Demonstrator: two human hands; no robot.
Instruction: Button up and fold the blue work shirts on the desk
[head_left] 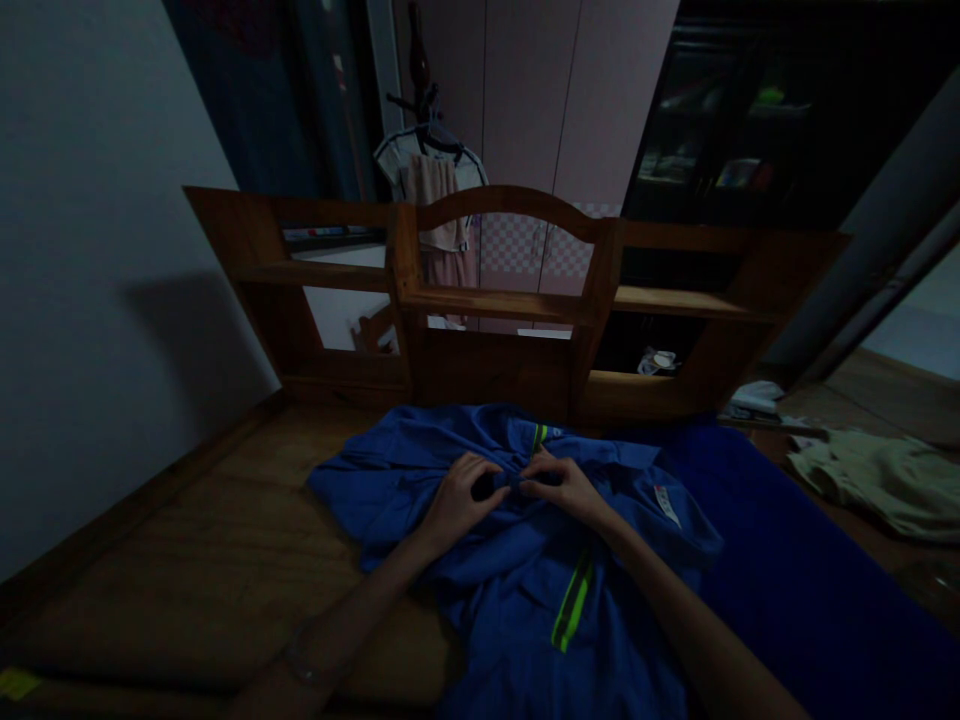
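Observation:
A blue work jacket (pixel 517 560) with yellow-green reflective strips and a white label lies crumpled on a wooden bed board. My left hand (pixel 463 492) pinches a bit of its cloth between thumb and fingers near the middle. Close by on the right, my right hand (pixel 566 488) pinches the same gathered spot, the fingertips of both hands almost meeting. Whatever small part of the jacket sits between the fingertips is too dark to make out.
A wooden headboard (pixel 495 380) with open shelves stands behind the jacket. A darker blue cloth (pixel 795 580) spreads to the right. Pale green fabric (pixel 877 480) lies beyond it. A white wall (pixel 112 250) rises at the left, and clothes hang on a coat stand (pixel 420 75) behind.

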